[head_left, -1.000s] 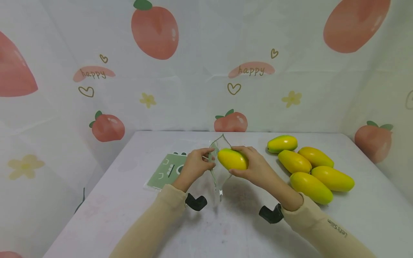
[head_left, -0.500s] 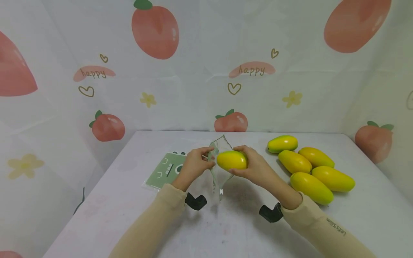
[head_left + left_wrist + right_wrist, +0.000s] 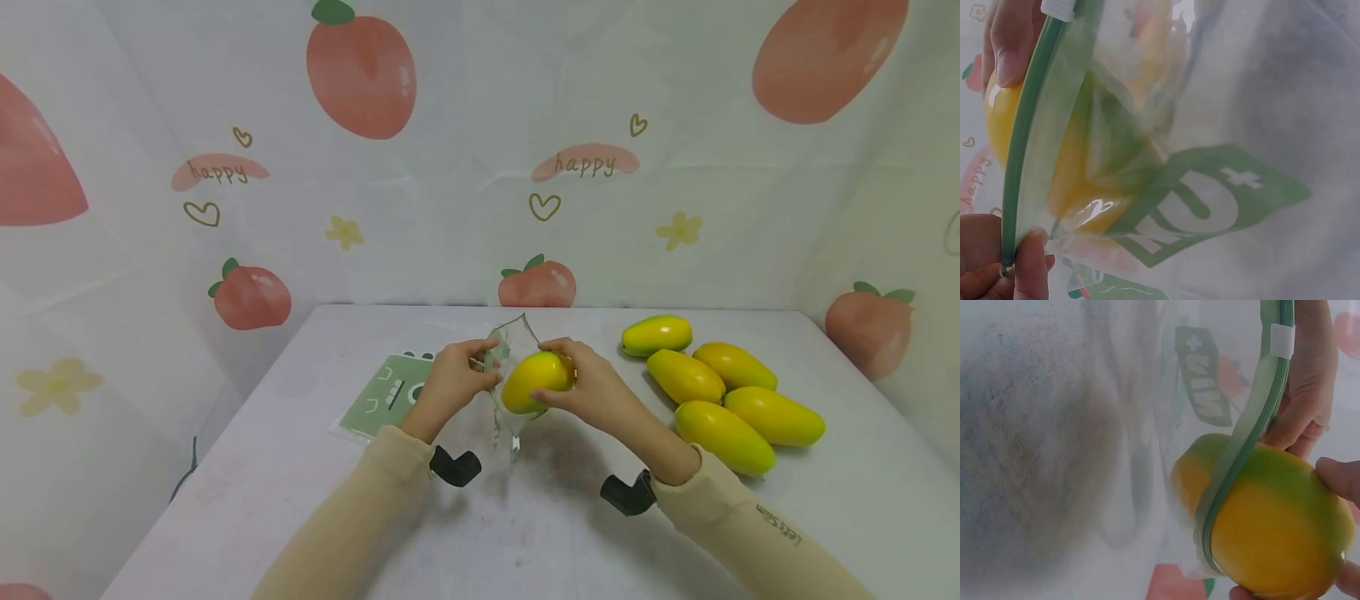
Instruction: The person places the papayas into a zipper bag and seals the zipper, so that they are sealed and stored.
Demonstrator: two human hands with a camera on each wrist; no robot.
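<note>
My left hand (image 3: 453,379) pinches the green zip edge of a clear zip bag (image 3: 1210,194), which stands with its mouth spread. A smooth yellow-and-green mango (image 3: 531,382) is in my right hand (image 3: 594,379), held by fingers and thumb around its near end. The right wrist view shows the mango's narrower end (image 3: 1194,478) past the green rim, inside the bag, while the broad end stays outside. A white slider (image 3: 1282,341) sits on the zip edge. Part of the bag's far side is hidden by the mango and hands.
Several more yellow mangoes (image 3: 723,435) lie grouped at the table's right. On the left, a flat green packet (image 3: 386,396) with a cartoon face lies on the white table (image 3: 480,542). A fruit-print cloth (image 3: 450,208) hangs behind the table.
The mango in my right hand has tilted, its free end dipping lower and moving into the bag's mouth. My left hand keeps its hold on the bag's edge, barely moving.
</note>
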